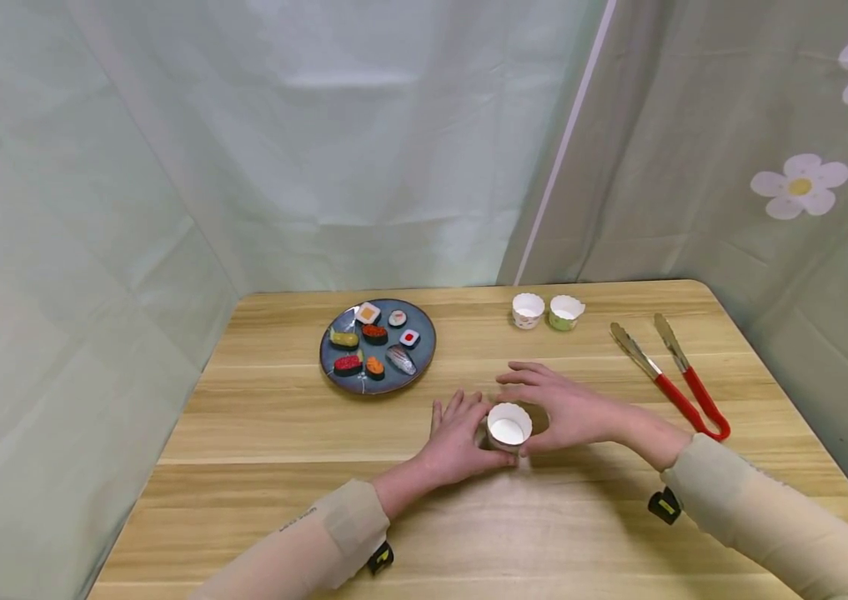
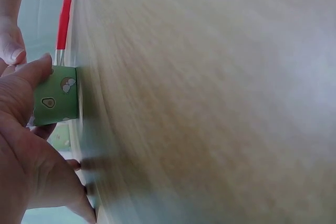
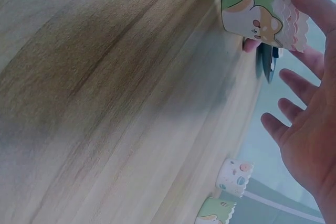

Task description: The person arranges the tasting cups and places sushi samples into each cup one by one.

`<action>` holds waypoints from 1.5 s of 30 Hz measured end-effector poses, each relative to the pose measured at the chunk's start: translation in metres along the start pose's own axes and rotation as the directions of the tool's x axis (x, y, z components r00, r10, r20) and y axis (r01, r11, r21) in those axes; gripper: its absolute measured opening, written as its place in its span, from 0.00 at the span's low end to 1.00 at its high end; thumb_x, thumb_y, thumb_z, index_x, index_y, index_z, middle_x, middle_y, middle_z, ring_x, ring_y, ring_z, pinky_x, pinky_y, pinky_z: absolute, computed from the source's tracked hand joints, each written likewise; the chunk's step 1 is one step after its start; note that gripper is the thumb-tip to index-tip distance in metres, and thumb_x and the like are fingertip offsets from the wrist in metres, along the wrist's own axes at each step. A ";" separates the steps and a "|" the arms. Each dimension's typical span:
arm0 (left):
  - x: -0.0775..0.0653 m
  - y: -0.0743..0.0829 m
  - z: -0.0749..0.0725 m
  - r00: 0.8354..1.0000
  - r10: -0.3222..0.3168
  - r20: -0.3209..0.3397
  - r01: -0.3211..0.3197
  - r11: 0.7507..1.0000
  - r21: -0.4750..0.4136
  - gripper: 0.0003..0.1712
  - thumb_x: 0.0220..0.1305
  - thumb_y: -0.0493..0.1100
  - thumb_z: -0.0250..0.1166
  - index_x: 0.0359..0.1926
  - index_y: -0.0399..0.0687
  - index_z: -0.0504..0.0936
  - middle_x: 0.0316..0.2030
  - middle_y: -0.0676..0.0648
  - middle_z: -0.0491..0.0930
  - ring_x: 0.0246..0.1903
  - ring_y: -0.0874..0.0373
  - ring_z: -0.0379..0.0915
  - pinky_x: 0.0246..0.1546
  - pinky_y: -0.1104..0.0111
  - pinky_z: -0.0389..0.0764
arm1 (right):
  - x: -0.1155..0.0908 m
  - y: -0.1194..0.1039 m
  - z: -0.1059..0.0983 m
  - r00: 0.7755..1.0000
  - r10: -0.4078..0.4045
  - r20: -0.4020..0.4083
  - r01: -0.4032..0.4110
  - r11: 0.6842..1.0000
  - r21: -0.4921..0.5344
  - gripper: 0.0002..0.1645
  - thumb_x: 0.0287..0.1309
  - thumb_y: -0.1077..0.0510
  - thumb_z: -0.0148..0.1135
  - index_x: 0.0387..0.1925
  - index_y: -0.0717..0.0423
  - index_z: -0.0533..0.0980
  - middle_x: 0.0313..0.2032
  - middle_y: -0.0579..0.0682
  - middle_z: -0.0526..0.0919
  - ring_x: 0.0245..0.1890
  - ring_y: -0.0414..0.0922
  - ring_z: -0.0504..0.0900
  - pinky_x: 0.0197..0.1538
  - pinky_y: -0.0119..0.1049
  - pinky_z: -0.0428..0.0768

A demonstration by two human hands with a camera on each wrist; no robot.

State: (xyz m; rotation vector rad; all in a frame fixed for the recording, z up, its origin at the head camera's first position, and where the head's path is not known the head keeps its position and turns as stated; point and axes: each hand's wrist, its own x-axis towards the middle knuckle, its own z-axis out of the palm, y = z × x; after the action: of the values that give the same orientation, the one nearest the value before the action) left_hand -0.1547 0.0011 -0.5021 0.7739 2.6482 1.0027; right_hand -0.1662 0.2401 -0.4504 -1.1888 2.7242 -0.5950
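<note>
A small stack of nested paper baking cups (image 1: pixel 509 413) stands upright on the table between my two hands. Its outer cup is green with a dog and avocado print, and several scalloped rims show at the top in the right wrist view. My left hand (image 1: pixel 457 446) grips the stack from the left, thumb in front and fingers behind. From the right, my right hand (image 1: pixel 569 408) pinches around the scalloped rims (image 3: pixel 291 22) with thumb and index finger, its other fingers spread. The exact contact of the right fingertips is partly hidden.
Two more paper cups, one white (image 1: pixel 528 311) and one green (image 1: pixel 565 314), stand near the back edge. At back left is a blue plate (image 1: pixel 422 367) of sushi pieces. Red-handled tongs (image 1: pixel 682 396) lie spread on the right. Curtains enclose the wooden table (image 1: pixel 258 483).
</note>
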 end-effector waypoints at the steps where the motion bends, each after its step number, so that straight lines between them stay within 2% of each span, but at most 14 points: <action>1: 0.000 0.000 0.000 1.000 0.000 -0.002 0.000 1.000 0.000 0.49 0.50 0.66 0.79 0.70 0.56 0.73 0.75 0.37 0.61 0.77 0.35 0.42 0.72 0.33 0.34 | 0.000 0.000 0.000 1.000 -0.001 0.001 0.001 1.000 0.002 0.48 0.48 0.36 0.78 0.69 0.48 0.74 0.73 0.54 0.66 0.77 0.57 0.52 0.72 0.63 0.60; 10: 0.000 0.000 0.001 1.000 -0.003 -0.004 0.003 1.000 0.003 0.45 0.50 0.66 0.79 0.66 0.55 0.75 0.74 0.37 0.61 0.77 0.36 0.43 0.72 0.33 0.34 | -0.001 0.000 0.000 1.000 0.000 -0.014 0.000 1.000 0.017 0.45 0.48 0.37 0.79 0.66 0.47 0.75 0.73 0.54 0.67 0.77 0.57 0.53 0.71 0.64 0.61; 19: 0.000 0.001 0.000 1.000 -0.013 0.001 0.013 1.000 0.002 0.46 0.50 0.66 0.78 0.66 0.55 0.74 0.75 0.37 0.61 0.77 0.36 0.42 0.72 0.34 0.34 | -0.002 -0.003 -0.005 0.999 0.016 -0.041 -0.013 0.998 0.057 0.45 0.48 0.37 0.79 0.65 0.49 0.77 0.73 0.52 0.67 0.78 0.56 0.52 0.72 0.63 0.61; 26: -0.001 0.001 0.001 1.000 -0.010 -0.002 0.010 1.000 0.013 0.47 0.51 0.67 0.78 0.68 0.54 0.74 0.75 0.37 0.61 0.77 0.36 0.42 0.72 0.33 0.34 | -0.002 -0.002 -0.008 0.998 -0.012 -0.054 0.013 1.000 0.018 0.38 0.48 0.36 0.79 0.61 0.40 0.78 0.72 0.53 0.68 0.78 0.56 0.52 0.72 0.63 0.61; 31: -0.001 0.001 0.001 1.000 -0.008 -0.003 0.008 1.000 0.015 0.46 0.51 0.66 0.78 0.67 0.54 0.74 0.75 0.37 0.61 0.77 0.36 0.43 0.72 0.33 0.35 | -0.001 -0.003 -0.010 0.998 -0.025 -0.061 0.024 1.000 -0.005 0.37 0.48 0.37 0.79 0.60 0.38 0.78 0.72 0.53 0.69 0.78 0.56 0.51 0.72 0.64 0.59; 40: -0.001 0.000 0.001 1.000 -0.008 0.001 0.008 1.000 -0.009 0.48 0.50 0.65 0.79 0.69 0.55 0.73 0.75 0.38 0.61 0.77 0.37 0.42 0.73 0.34 0.33 | -0.001 -0.008 -0.023 0.993 -0.008 -0.121 0.011 0.999 0.030 0.36 0.45 0.37 0.81 0.56 0.41 0.80 0.72 0.49 0.68 0.78 0.55 0.52 0.72 0.63 0.59; 45: 0.000 0.000 0.001 1.000 -0.010 0.001 0.010 1.000 -0.003 0.48 0.51 0.66 0.79 0.69 0.56 0.73 0.75 0.38 0.61 0.77 0.37 0.42 0.73 0.34 0.33 | -0.001 -0.008 -0.032 0.988 -0.002 -0.153 0.004 1.000 0.010 0.35 0.45 0.38 0.81 0.56 0.41 0.80 0.72 0.49 0.69 0.78 0.54 0.52 0.73 0.62 0.59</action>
State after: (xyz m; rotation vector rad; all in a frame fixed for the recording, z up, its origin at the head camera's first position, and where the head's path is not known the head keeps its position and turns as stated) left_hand -0.1542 0.0014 -0.5025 0.7593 2.6460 1.0036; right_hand -0.1681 0.2460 -0.4183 -1.1918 2.8408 -0.7283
